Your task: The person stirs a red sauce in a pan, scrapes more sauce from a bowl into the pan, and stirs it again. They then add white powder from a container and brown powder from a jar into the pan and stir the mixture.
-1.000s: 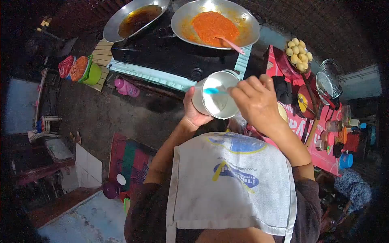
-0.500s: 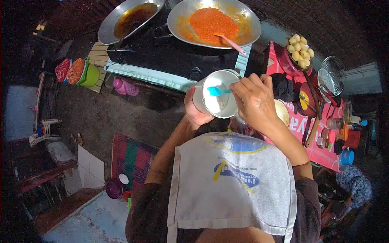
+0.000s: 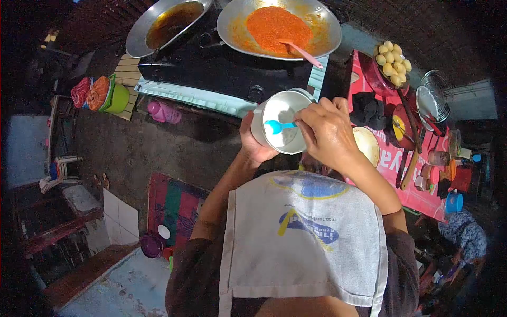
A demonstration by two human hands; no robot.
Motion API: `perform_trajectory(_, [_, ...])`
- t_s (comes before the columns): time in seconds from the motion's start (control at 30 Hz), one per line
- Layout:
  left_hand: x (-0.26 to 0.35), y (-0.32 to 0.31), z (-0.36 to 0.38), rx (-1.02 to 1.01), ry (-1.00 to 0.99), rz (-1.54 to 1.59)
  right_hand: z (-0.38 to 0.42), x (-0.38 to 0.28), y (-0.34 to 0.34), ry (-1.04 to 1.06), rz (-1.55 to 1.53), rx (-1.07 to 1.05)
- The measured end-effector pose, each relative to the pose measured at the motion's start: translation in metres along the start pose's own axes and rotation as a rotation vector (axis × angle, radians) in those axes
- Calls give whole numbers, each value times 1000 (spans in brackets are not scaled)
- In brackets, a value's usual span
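Observation:
My left hand (image 3: 255, 141) is wrapped round the side of a white tub (image 3: 262, 122), which is tilted so that its opening faces me. Between the fingers of my right hand (image 3: 328, 131) is a small blue spoon (image 3: 275, 127), its bowl inside the tub. White material seems to lie in the bottom of the tub, though glare makes it hard to make out. Beyond the tub, a wide pan (image 3: 232, 31) on the stove (image 3: 211, 74) holds a red-orange paste (image 3: 277, 29), with a pink spatula (image 3: 302, 53) resting in it.
A second pan (image 3: 138, 38) with dark oil stands at the left of the stove. On the right, a pink-covered table (image 3: 388, 150) carries a bowl of eggs (image 3: 392, 63), jars, utensils and a blue cup (image 3: 453, 202). Another person (image 3: 465, 238) is at the lower right.
The blue spoon has shifted slightly left and down inside the tub, my right hand moving with it. My left hand keeps its hold on the tub.

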State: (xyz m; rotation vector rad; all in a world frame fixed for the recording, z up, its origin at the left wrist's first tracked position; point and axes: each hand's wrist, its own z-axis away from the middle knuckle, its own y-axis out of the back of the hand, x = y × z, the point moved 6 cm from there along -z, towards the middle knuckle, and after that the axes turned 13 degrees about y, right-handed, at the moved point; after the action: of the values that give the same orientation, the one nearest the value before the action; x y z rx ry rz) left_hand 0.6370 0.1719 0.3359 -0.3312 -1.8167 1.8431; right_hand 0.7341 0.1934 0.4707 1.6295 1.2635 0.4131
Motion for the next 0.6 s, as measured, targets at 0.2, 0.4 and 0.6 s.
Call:
perform_trajectory(0.2, [5,2,0,17,-19,-42,0,11,5,-78,-95,26])
perform_trajectory(0.4, [8,13,2,137,-37,63,1,27,7,-196,-154,6])
perform_trajectory(0.6, [21,27,20,130,-85,-35,0,75,6,-445,-476,74])
